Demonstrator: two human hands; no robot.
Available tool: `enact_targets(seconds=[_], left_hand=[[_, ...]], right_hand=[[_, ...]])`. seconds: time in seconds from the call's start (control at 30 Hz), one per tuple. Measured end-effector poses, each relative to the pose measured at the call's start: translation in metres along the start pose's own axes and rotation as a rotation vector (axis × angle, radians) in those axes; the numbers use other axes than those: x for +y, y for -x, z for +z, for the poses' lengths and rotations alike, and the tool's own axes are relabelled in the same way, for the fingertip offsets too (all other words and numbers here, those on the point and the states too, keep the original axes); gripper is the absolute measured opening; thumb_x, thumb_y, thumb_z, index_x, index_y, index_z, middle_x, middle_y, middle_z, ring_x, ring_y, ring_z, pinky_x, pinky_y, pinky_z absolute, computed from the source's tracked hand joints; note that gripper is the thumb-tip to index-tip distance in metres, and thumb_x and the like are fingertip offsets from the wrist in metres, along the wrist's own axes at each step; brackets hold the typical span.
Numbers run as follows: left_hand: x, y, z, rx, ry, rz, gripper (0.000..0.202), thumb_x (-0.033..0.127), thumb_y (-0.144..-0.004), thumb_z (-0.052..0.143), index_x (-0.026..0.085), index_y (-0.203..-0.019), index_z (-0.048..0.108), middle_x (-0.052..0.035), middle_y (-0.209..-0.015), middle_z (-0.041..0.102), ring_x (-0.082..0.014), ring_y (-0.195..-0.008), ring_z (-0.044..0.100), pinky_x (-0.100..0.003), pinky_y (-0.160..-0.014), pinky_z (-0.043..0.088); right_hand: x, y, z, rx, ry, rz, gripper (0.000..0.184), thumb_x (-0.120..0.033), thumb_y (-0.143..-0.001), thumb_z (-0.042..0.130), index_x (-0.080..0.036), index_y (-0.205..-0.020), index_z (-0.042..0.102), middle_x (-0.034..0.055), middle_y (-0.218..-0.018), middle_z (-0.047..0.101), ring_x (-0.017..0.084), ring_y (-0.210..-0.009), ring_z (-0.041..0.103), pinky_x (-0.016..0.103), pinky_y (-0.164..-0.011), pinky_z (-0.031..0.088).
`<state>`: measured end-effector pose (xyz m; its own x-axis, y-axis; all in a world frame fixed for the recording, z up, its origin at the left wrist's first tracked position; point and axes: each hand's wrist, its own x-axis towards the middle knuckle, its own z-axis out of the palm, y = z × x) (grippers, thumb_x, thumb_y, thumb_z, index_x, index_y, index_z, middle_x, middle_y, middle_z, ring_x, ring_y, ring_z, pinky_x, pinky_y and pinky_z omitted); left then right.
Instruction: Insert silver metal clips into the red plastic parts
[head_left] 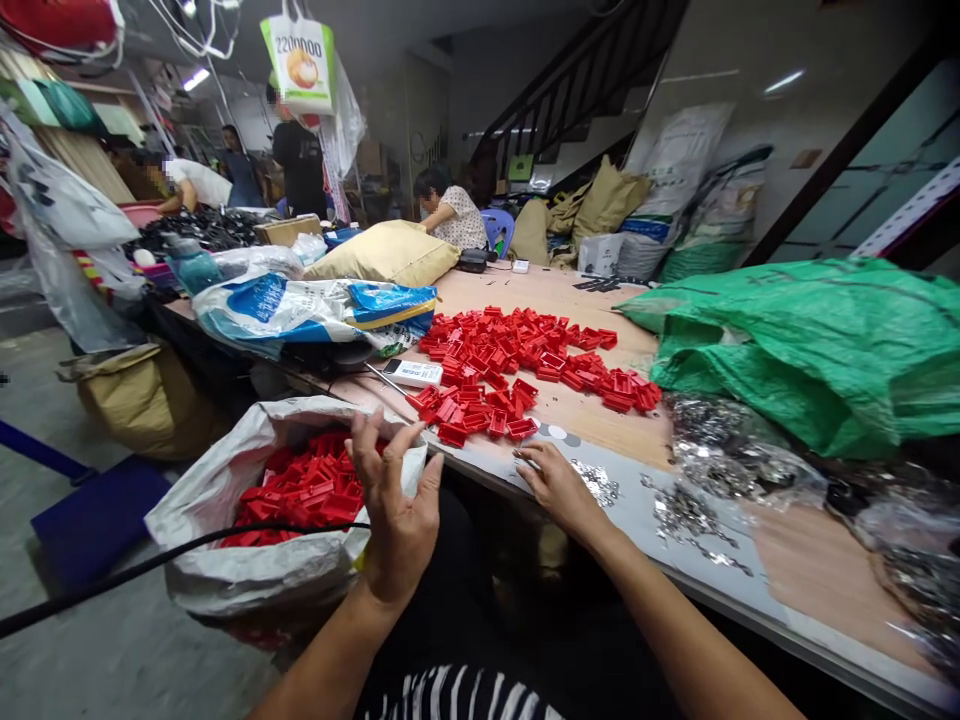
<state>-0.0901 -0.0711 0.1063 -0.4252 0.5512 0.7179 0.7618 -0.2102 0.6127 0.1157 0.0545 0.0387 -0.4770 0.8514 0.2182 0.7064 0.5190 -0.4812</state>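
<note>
Working at a table (pixel 487 288) heaped with red parts (pixel 517 345).
Holding the left hand (pixel 401 525) spread by a white sack (pixel 217 590) of more; bending the right hand (pixel 562 488) near metal pieces (pixel 600 484), cannot tell whether gripping anything.

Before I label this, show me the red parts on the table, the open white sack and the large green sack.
Red parts (pixel 499 348): head view, mid-pile.
Open white sack (pixel 259 582): head view, front wall.
Large green sack (pixel 802 345): head view, middle.
</note>
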Motion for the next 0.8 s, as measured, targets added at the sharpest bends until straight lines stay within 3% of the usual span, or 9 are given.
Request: enact_targets(seconds=[0.13,0.23,0.33,0.4,0.47,0.53,0.63,0.73,0.8], left_hand=[[0.008,0.021,0.014,-0.159,0.090,0.047,0.033,0.017,-0.085,0.057,0.023,-0.117,0.053,-0.0113,-0.141,0.040,-0.0284,-0.141,0.024,-0.054,-0.112,0.026],[0.015,0.030,0.021,-0.261,0.271,-0.025,0.033,0.016,-0.082,0.061,0.024,-0.113,0.059,-0.0086,-0.137,0.047,-0.0286,-0.139,0.029,-0.055,-0.113,0.025],[0.021,0.035,0.028,-0.297,0.635,-0.346,0.027,0.014,-0.073,0.070,0.023,-0.099,0.067,-0.0082,-0.128,0.056,-0.0284,-0.136,0.034,-0.046,-0.116,0.021],[0.020,0.038,0.037,-0.334,0.866,-0.615,0.026,0.014,-0.069,0.074,0.021,-0.094,0.069,-0.0085,-0.121,0.060,-0.0258,-0.128,0.043,-0.036,-0.112,0.029],[0.016,0.042,0.047,-0.425,1.014,-0.865,0.027,0.021,-0.073,0.073,0.020,-0.098,0.066,-0.0080,-0.111,0.063,-0.0217,-0.111,0.056,-0.030,-0.098,0.043],[0.010,0.047,0.056,-0.559,1.142,-1.140,0.031,0.035,-0.080,0.066,0.018,-0.105,0.061,-0.0080,-0.100,0.066,-0.0173,-0.087,0.064,-0.026,-0.075,0.052],[0.003,0.053,0.066,-0.730,1.372,-1.513,0.041,0.051,-0.086,0.052,0.015,-0.105,0.058,-0.0060,-0.081,0.066,-0.0132,-0.062,0.064,-0.020,-0.050,0.047],[0.004,0.058,0.071,-0.876,1.504,-1.662,0.037,0.045,-0.090,0.049,0.014,-0.108,0.058,-0.0025,-0.070,0.064,-0.0094,-0.049,0.059,-0.016,-0.040,0.042],[0.007,0.062,0.073,-0.969,1.515,-1.704,0.032,0.037,-0.091,0.049,0.012,-0.108,0.059,-0.0029,-0.070,0.064,-0.0080,-0.046,0.057,-0.015,-0.040,0.043]], right_hand=[[0.006,-0.019,0.009,-0.063,0.232,0.012,0.031,-0.015,-0.090,0.047,-0.013,-0.118,0.061,0.0161,-0.139,0.044,0.028,-0.120,0.050,0.040,-0.100,0.043],[0.010,-0.028,0.010,-0.066,0.245,0.024,0.033,-0.008,-0.087,0.049,-0.012,-0.117,0.061,0.0176,-0.139,0.046,0.030,-0.121,0.049,0.044,-0.101,0.042],[0.012,-0.030,0.006,-0.063,0.212,-0.002,0.036,-0.004,-0.085,0.049,-0.014,-0.118,0.061,0.0160,-0.136,0.049,0.028,-0.122,0.049,0.044,-0.103,0.040],[0.009,-0.024,0.000,-0.059,0.174,-0.027,0.036,-0.004,-0.086,0.049,-0.014,-0.119,0.060,0.0148,-0.135,0.050,0.025,-0.122,0.049,0.041,-0.103,0.041],[-0.001,-0.011,-0.011,-0.048,0.087,-0.079,0.033,-0.007,-0.088,0.050,-0.015,-0.118,0.060,0.0125,-0.133,0.052,0.022,-0.120,0.051,0.036,-0.103,0.042],[-0.017,0.008,-0.025,-0.034,-0.106,-0.179,0.029,-0.009,-0.090,0.050,-0.017,-0.116,0.061,0.0104,-0.128,0.055,0.020,-0.117,0.053,0.035,-0.102,0.042],[-0.046,0.040,-0.050,-0.166,-0.406,-0.310,0.026,-0.012,-0.093,0.049,-0.020,-0.114,0.063,0.0082,-0.124,0.058,0.019,-0.115,0.054,0.033,-0.099,0.043],[-0.065,0.066,-0.070,-0.327,-0.502,-0.340,0.020,-0.012,-0.093,0.051,-0.019,-0.105,0.066,0.0065,-0.112,0.063,0.018,-0.109,0.056,0.030,-0.097,0.044],[-0.063,0.076,-0.077,-0.344,-0.548,-0.314,0.017,-0.014,-0.092,0.053,-0.019,-0.101,0.066,0.0060,-0.112,0.064,0.018,-0.108,0.057,0.030,-0.096,0.043]])
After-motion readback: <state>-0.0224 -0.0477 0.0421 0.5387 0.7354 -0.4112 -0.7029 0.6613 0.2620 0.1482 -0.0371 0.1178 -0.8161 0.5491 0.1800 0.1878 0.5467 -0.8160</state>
